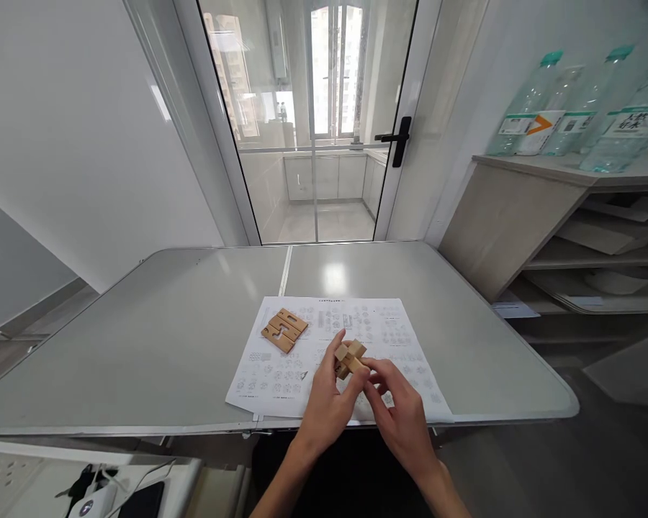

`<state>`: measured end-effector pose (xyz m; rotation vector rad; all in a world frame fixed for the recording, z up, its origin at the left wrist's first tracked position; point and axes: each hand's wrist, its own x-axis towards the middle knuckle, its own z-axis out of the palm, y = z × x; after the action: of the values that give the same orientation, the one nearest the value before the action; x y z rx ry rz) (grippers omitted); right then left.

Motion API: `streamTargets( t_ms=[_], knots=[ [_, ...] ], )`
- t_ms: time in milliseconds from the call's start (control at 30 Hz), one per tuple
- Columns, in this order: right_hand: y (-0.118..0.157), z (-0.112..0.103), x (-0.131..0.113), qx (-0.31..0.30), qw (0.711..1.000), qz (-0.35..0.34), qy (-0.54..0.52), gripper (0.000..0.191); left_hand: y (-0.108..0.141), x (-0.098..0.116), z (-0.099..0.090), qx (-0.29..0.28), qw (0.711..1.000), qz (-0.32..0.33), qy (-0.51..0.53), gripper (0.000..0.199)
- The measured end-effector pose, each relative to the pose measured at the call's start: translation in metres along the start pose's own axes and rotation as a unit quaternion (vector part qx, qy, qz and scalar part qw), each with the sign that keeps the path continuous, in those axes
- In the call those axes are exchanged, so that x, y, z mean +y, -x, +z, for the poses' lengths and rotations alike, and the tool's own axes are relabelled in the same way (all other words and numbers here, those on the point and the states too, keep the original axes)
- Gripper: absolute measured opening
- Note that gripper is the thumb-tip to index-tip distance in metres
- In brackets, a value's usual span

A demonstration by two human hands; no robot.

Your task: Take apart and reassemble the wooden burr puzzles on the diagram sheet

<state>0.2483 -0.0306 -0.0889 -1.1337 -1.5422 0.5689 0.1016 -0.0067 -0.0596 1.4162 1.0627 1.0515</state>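
Observation:
A partly assembled wooden interlocking puzzle (351,354) of pale crossed bars is held above a printed sheet. My left hand (329,396) is closed around it from the left, thumb in front and fingers behind. At its lower right, my right hand (397,403) has thumb and fingertips pinched against the puzzle, partly hiding that end. On the sheet to the left lie flat notched wooden pieces (284,331), side by side. The paper sheet (248,388) carries small printed diagrams, too fine to read.
The sheet lies on a grey folding table (140,345) with a metal edge. At the right stands a shelf unit (523,208) with several plastic bottles (567,122) on top. A glass door (324,180) is behind the table. Lower left, a white surface (27,482) holds a phone (142,500) and cables.

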Motion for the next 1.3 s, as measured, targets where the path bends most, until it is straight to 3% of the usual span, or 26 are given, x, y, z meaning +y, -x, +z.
streamTargets(
  t_ms=[133, 300, 467, 633, 767, 1100, 1300],
  knots=[
    [0.0, -0.003, 0.001, -0.047, 0.995, 0.059, -0.063, 0.027, -0.004, -0.01, -0.008, 0.002, 0.999, 0.006, -0.038, 0.072],
    [-0.006, -0.007, -0.004, -0.047, 0.974, 0.166, -0.149, 0.035, -0.001, -0.019, -0.013, -0.029, 0.995, 0.049, -0.084, 0.068],
    [-0.013, -0.011, -0.001, -0.075, 0.955, 0.234, -0.166, 0.043, 0.004, -0.013, -0.016, -0.081, 0.983, 0.073, -0.15, 0.069],
    [-0.013, -0.015, -0.001, -0.104, 0.918, 0.284, -0.255, 0.044, 0.007, -0.007, -0.017, -0.111, 0.978, 0.079, -0.16, 0.067],
    [-0.011, -0.014, -0.004, -0.092, 0.908, 0.297, -0.282, 0.046, 0.009, -0.005, -0.015, -0.098, 0.98, 0.084, -0.154, 0.063],
    [-0.001, -0.003, 0.0, -0.028, 0.924, 0.286, -0.251, 0.045, 0.008, 0.0, -0.014, -0.064, 0.975, 0.079, -0.197, 0.062],
    [-0.004, -0.003, -0.001, -0.064, 0.905, 0.303, -0.29, 0.051, 0.009, -0.001, -0.016, -0.049, 0.972, 0.098, -0.206, 0.058]
  ],
)
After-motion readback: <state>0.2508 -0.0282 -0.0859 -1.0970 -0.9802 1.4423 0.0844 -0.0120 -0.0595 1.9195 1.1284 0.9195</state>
